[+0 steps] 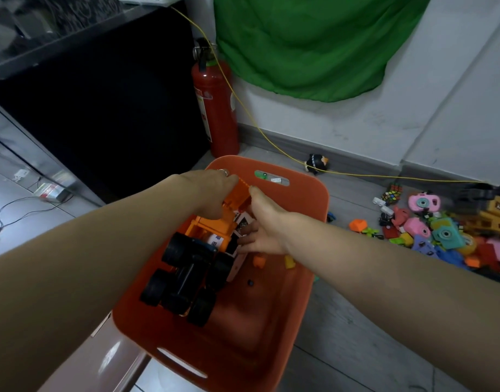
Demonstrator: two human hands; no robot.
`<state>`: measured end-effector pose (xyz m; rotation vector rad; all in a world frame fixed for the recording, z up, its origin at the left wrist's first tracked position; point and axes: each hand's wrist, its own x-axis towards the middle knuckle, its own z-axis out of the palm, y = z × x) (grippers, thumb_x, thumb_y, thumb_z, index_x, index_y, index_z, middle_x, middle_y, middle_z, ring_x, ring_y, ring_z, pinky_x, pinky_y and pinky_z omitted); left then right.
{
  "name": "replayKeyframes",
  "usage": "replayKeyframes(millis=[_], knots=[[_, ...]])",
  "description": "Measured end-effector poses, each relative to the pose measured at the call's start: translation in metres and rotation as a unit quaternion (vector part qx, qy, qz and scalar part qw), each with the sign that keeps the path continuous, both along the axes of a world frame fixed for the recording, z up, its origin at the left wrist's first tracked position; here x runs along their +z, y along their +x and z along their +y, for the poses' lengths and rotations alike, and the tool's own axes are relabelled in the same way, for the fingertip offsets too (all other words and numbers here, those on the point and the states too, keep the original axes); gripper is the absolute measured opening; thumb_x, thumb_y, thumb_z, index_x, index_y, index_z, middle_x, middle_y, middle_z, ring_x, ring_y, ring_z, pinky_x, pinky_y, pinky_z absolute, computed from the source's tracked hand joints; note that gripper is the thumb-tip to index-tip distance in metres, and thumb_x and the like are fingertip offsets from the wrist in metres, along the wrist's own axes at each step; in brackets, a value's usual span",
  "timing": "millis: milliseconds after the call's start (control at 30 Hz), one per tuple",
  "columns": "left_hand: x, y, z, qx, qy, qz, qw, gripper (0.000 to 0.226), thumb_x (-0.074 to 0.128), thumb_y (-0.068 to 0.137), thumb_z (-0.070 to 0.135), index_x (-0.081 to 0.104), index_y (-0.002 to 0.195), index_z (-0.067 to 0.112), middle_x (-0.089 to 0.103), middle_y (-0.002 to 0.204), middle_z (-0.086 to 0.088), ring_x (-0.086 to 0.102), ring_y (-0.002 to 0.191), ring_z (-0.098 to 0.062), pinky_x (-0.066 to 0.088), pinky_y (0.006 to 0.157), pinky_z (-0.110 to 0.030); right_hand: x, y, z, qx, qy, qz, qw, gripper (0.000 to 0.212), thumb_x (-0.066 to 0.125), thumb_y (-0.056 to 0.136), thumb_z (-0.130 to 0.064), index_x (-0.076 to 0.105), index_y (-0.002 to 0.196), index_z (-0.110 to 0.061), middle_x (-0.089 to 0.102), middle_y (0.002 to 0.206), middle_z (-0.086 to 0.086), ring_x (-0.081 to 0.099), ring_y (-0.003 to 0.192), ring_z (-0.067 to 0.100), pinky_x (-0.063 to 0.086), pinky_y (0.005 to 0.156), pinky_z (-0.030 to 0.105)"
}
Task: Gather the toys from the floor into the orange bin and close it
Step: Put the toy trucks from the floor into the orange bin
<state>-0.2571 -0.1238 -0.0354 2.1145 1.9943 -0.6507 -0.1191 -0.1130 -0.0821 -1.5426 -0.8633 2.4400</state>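
Observation:
The orange bin (308,210) stands on the floor below me. Inside it lies an orange toy truck (192,264), tipped over with its black wheels facing up. My left hand (212,190) grips the truck's orange scoop at the far end. My right hand (263,222) holds the truck's other side, fingers down inside the bin. A few small pieces lie on the bin's bottom. A pile of toys (441,233) covers the floor to the right: pink and teal toy cameras, a puzzle cube (391,193), blocks. A small black penguin toy (316,164) sits by the wall.
A red fire extinguisher (214,108) stands just behind the bin beside a black cabinet (101,108). A yellow cable (271,145) runs along the skirting. Green cloth (313,43) hangs on the white wall. Cables and a small box (49,190) lie on the floor at left.

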Motion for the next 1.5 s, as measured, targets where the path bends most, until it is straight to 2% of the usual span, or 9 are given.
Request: replayKeyframes(millis=[200, 300, 400, 733, 933, 1067, 1200, 1333, 1500], knots=[[0.022, 0.038, 0.036, 0.013, 0.124, -0.073, 0.989, 0.036, 0.058, 0.083, 0.018, 0.045, 0.115, 0.008, 0.053, 0.116, -0.015, 0.057, 0.106, -0.033, 0.046, 0.079, -0.037, 0.042, 0.038, 0.049, -0.06, 0.154, -0.029, 0.986, 0.06, 0.028, 0.102, -0.052, 0.039, 0.143, -0.01, 0.053, 0.133, 0.029, 0.06, 0.111, 0.04, 0.054, 0.092, 0.045], [0.031, 0.08, 0.064, 0.01, 0.173, -0.168, 0.971, 0.039, 0.06, 0.081, 0.019, 0.045, 0.116, 0.012, 0.055, 0.111, -0.014, 0.056, 0.102, -0.034, 0.048, 0.08, -0.041, 0.059, 0.09, 0.092, -0.124, 0.294, -0.126, 0.939, 0.041, 0.035, 0.101, -0.036, 0.051, 0.118, -0.003, 0.066, 0.11, 0.023, 0.069, 0.083, 0.033, 0.059, 0.07, 0.038], [0.041, 0.158, 0.095, -0.022, 0.175, -0.253, 0.951, 0.046, 0.059, 0.085, 0.021, 0.044, 0.128, 0.016, 0.058, 0.114, -0.01, 0.054, 0.098, -0.029, 0.047, 0.08, -0.038, 0.056, 0.17, 0.125, -0.163, 0.407, -0.261, 0.86, 0.025, 0.043, 0.091, -0.031, 0.054, 0.09, -0.008, 0.069, 0.099, 0.02, 0.069, 0.082, 0.035, 0.059, 0.074, 0.044], [-0.036, 0.398, 0.165, 0.036, -0.047, -0.418, 0.906, 0.096, 0.072, 0.082, 0.032, 0.01, 0.155, 0.019, 0.044, 0.142, -0.015, 0.056, 0.112, -0.033, 0.048, 0.078, -0.034, -0.01, 0.417, 0.149, -0.108, 0.437, -0.532, 0.717, 0.054, 0.048, 0.092, -0.04, 0.041, 0.142, -0.022, 0.043, 0.137, 0.021, 0.049, 0.117, 0.044, 0.046, 0.093, 0.045], [-0.095, 0.446, 0.194, 0.076, -0.043, -0.442, 0.893, 0.114, 0.083, 0.071, 0.028, 0.004, 0.154, 0.036, 0.02, 0.154, -0.019, 0.04, 0.131, -0.041, 0.044, 0.094, -0.037, -0.042, 0.483, 0.176, -0.192, 0.323, -0.526, 0.763, 0.046, 0.029, 0.104, -0.031, 0.036, 0.146, -0.015, 0.04, 0.144, 0.022, 0.042, 0.127, 0.037, 0.031, 0.088, 0.034], [-0.115, 0.451, 0.206, 0.017, 0.01, -0.417, 0.909, 0.097, 0.081, 0.068, 0.023, 0.024, 0.145, 0.032, 0.033, 0.14, -0.013, 0.049, 0.119, -0.038, 0.049, 0.097, -0.046, -0.06, 0.491, 0.186, -0.242, 0.312, -0.476, 0.785, 0.042, 0.023, 0.104, -0.032, 0.04, 0.139, -0.016, 0.034, 0.146, 0.021, 0.036, 0.128, 0.039, 0.03, 0.1, 0.044], [-0.118, 0.45, 0.21, -0.028, 0.079, -0.41, 0.908, 0.06, 0.076, 0.074, 0.019, 0.043, 0.124, 0.02, 0.046, 0.119, -0.008, 0.053, 0.103, -0.032, 0.05, 0.086, -0.044, -0.064, 0.481, 0.19, -0.339, 0.298, -0.414, 0.79, 0.042, 0.032, 0.101, -0.037, 0.047, 0.131, -0.011, 0.049, 0.129, 0.017, 0.048, 0.098, 0.031, 0.036, 0.083, 0.036], [-0.102, 0.44, 0.203, -0.109, 0.134, -0.399, 0.901, 0.051, 0.076, 0.075, 0.026, 0.046, 0.117, 0.024, 0.053, 0.109, -0.002, 0.055, 0.097, -0.025, 0.051, 0.08, -0.044, -0.042, 0.464, 0.187, -0.46, 0.267, -0.303, 0.791, 0.059, 0.04, 0.083, -0.042, 0.045, 0.132, -0.01, 0.059, 0.122, 0.015, 0.063, 0.101, 0.034, 0.054, 0.088, 0.048], [-0.038, 0.397, 0.197, -0.162, 0.192, -0.406, 0.879, 0.054, 0.076, 0.07, 0.041, 0.051, 0.115, 0.024, 0.057, 0.101, 0.002, 0.055, 0.093, -0.021, 0.047, 0.088, -0.046, 0.007, 0.455, 0.183, -0.412, 0.33, -0.38, 0.759, 0.041, 0.035, 0.092, -0.036, 0.058, 0.103, -0.003, 0.062, 0.103, 0.008, 0.058, 0.093, 0.029, 0.041, 0.076, 0.032]])
